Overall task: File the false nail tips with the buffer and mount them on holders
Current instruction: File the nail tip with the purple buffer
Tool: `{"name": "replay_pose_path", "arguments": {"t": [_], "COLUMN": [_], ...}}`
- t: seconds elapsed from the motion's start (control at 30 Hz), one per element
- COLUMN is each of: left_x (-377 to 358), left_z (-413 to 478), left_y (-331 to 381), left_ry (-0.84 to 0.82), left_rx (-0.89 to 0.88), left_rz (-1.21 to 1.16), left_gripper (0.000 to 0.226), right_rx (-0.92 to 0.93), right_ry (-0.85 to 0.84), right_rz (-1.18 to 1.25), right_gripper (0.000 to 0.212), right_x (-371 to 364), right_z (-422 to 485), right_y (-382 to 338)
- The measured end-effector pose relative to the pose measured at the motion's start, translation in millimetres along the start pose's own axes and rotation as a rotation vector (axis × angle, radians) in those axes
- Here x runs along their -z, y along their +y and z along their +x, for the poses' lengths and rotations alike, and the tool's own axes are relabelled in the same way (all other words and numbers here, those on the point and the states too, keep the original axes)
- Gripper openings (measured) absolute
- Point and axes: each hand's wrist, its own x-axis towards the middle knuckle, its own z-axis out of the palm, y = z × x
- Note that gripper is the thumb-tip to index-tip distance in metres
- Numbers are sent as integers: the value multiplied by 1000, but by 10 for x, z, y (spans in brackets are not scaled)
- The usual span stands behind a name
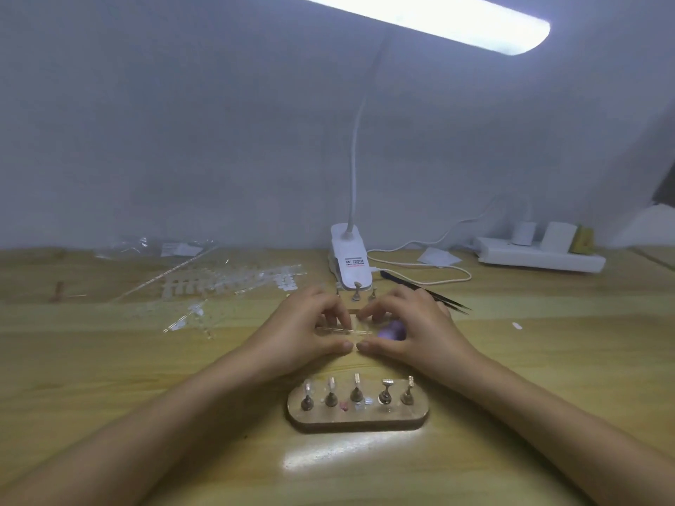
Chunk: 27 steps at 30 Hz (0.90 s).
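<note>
My left hand (pixel 305 332) and my right hand (pixel 412 326) meet at the table's middle, thumb tips touching. Together their curled fingers pinch a thin clear strip of nail tips (pixel 345 331) between them. A purplish object (pixel 392 332) shows under my right palm; what it is I cannot tell. Just in front of my hands lies an oval wooden holder base (pixel 358 418) with several small metal holders (pixel 356 390) standing upright in a row. Three more loose holders (pixel 356 292) stand behind my hands.
Clear strips of nail tips and plastic packaging (pixel 226 283) are scattered at the back left. A white clip lamp (pixel 349 257) stands behind my hands, its cable looping right. Black tweezers (pixel 442 299) lie beside my right hand. A white power strip (pixel 540 255) sits at the back right.
</note>
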Motion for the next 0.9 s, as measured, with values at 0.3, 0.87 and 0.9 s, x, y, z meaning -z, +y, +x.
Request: {"name": "replay_pose_path", "arguments": {"t": [0.3,0.87,0.9], "left_x": [-118,-21,-21], "left_z": [-56,-120,-123], "left_y": [-6,57,60], "left_ry": [163,347,357], "left_rx": [12,-427,-411], "left_rz": [-258,329,300], "left_gripper": [20,18,15], "right_rx": [154,136,145], "right_ry": [103,88,95], "right_rz": [57,434,450], "right_gripper": [44,31,31], "right_x": [-8,118,124], "right_z": [-71,-103,-105], "right_y": [-27,-132,-141]}}
